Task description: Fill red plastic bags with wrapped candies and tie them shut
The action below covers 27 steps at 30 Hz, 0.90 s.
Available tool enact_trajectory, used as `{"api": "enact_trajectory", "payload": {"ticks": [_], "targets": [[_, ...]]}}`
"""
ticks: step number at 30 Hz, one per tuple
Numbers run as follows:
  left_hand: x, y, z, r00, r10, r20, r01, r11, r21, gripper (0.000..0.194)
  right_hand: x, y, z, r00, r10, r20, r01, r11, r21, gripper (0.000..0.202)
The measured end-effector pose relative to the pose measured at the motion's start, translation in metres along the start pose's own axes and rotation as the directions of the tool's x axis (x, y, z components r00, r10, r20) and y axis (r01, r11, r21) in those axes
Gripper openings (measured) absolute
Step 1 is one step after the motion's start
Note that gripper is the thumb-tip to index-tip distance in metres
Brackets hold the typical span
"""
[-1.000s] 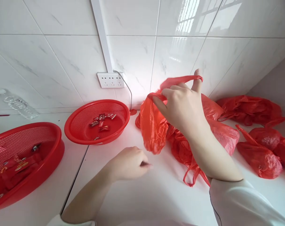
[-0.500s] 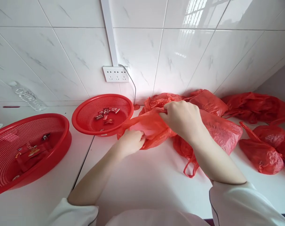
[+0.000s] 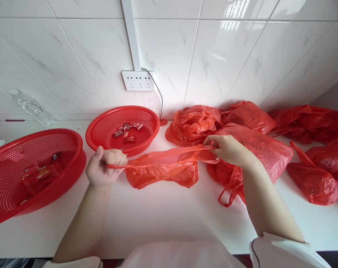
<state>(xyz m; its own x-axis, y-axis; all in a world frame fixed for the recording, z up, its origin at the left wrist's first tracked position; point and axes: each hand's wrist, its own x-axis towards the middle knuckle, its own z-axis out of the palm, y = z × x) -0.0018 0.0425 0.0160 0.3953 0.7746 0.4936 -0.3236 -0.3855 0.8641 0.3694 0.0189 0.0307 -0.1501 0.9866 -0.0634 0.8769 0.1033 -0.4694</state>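
Note:
A red plastic bag point(image 3: 163, 169) is stretched sideways between my two hands, its lower part sagging over the white counter. My left hand point(image 3: 107, 166) is closed round one handle of the bag, in front of the smaller red basket point(image 3: 95, 124). At the bag's other end, the fingers of my right hand point(image 3: 227, 149) pinch the gathered plastic beside a pile of filled red bags. Small wrapped packets point(image 3: 126, 133) lie inside the smaller basket.
A larger red basket point(image 3: 74, 143) with red items stands at the left. Behind it a clear bottle point(image 3: 33, 108) lies by the wall. Filled red bags point(image 3: 258, 149) cover the right side of the white counter point(image 3: 169, 216). A socket strip point(image 3: 138, 81) is on the wall.
My left hand has moved left and now grips the bag's handle. My right hand has shifted slightly right and down. The bag is pulled out long between them.

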Motion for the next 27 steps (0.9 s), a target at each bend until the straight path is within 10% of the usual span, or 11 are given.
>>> {"api": "enact_trajectory", "payload": {"ticks": [4, 10, 16, 19, 23, 27], "targets": [[-0.002, 0.021, 0.002, 0.972, -0.191, 0.139, 0.113, 0.891, 0.441, 0.04, -0.026, -0.022, -0.011, 0.961, -0.222, -0.163, 0.217, 0.975, -0.049, 0.037], [-0.003, 0.016, 0.035, 0.866, -0.398, 0.304, 0.117, 0.751, 0.65, 0.035, -0.046, -0.086, 0.018, 0.701, -0.696, -0.158, 0.713, 0.678, 0.178, 0.021], [-0.015, 0.008, 0.038, 0.767, -0.587, 0.259, 0.265, 0.658, 0.704, 0.034, 0.022, -0.097, 0.095, 0.78, -0.624, 0.043, 0.547, 0.714, 0.438, 0.019], [-0.027, 0.008, 0.037, 0.726, -0.642, 0.245, 0.319, 0.631, 0.707, 0.032, 0.048, -0.086, 0.114, 0.791, -0.571, 0.22, 0.52, 0.817, 0.251, 0.021], [-0.039, 0.009, 0.036, 0.733, -0.643, 0.22, 0.363, 0.644, 0.673, 0.029, 0.06, -0.08, 0.125, 0.744, -0.448, 0.495, 0.509, 0.861, 0.014, 0.027], [-0.04, 0.008, 0.035, 0.787, -0.579, 0.214, 0.37, 0.72, 0.586, 0.029, 0.064, -0.087, 0.126, 0.69, -0.49, 0.533, 0.535, 0.841, 0.081, 0.025]]}}
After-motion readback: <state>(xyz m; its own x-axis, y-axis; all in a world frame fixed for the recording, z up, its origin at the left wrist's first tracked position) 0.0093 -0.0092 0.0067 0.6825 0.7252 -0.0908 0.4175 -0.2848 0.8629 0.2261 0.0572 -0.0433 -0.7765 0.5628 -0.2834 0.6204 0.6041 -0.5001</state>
